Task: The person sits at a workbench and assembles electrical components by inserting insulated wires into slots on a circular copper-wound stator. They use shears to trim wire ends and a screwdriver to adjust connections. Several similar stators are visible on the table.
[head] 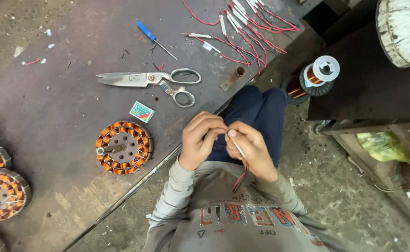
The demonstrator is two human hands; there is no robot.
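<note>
My two hands meet over my lap, just off the edge of the dark metal table (50, 116). My right hand (256, 149) grips a thin red wire with a white sleeve (238, 150); its red tail (240, 179) hangs down toward my grey sweatshirt. My left hand (199, 140) is curled beside it, with the fingertips pinching the upper end of the same wire. How the wire end looks between the fingers is hidden.
On the table lie large steel scissors (149, 79), a blue-handled screwdriver (152, 38), a small matchbox (142, 112), a copper-wound stator (123, 147), more stators (1, 193) at the left edge and a bundle of red sleeved wires (249, 25). A copper wire spool (320, 73) stands on the floor right.
</note>
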